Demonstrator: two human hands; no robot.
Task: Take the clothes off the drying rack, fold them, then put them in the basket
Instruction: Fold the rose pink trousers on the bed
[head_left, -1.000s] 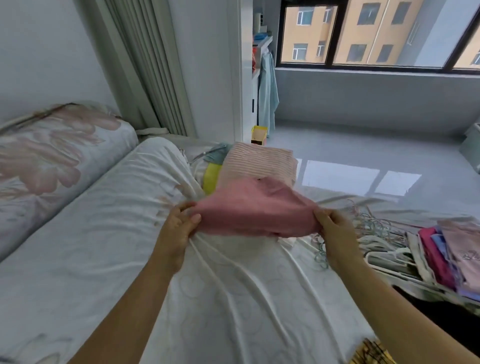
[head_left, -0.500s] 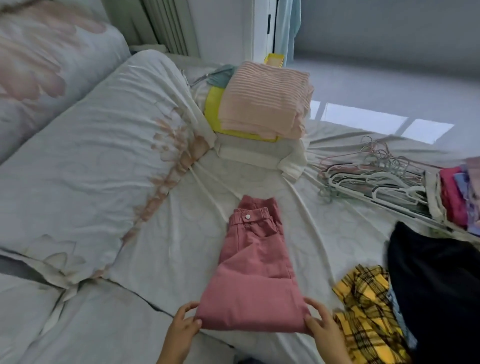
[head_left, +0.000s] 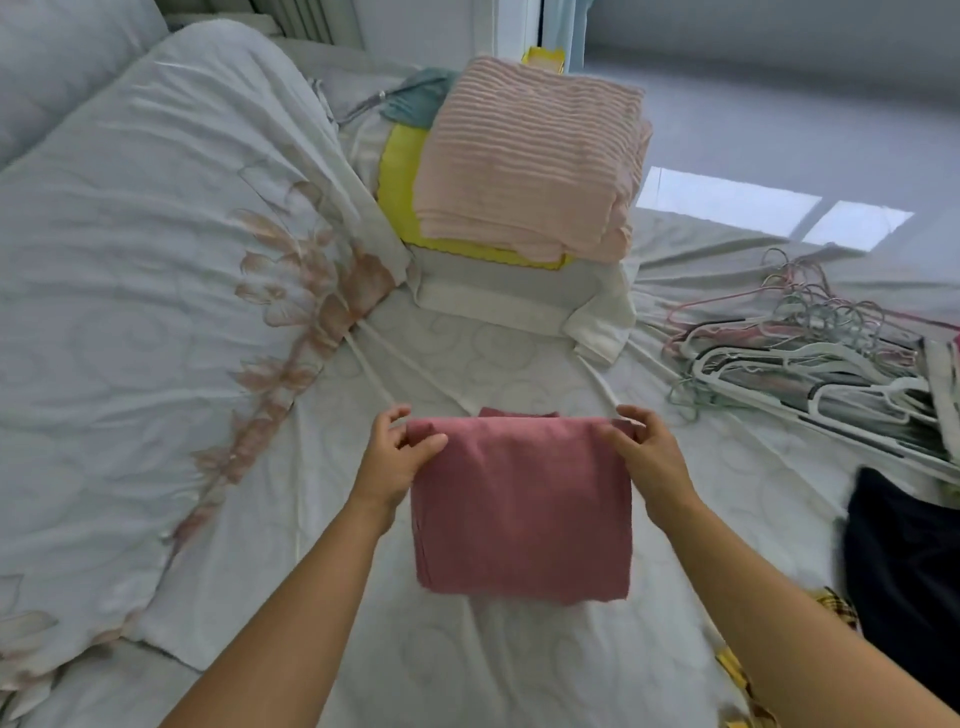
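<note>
The pink trousers (head_left: 522, 514) are pinched by the left hand (head_left: 392, 465) and right hand (head_left: 649, 460); the fold may be undone by uneven release.

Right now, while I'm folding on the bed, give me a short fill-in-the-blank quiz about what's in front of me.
1. The left hand and the right hand each pinch a far corner of the folded ____ pants.
2. In the stack beyond, the ribbed top lies directly on a ____ garment.
3. The hangers lie to the ____ of the pants.

Missing words: pink; yellow; right.
</note>
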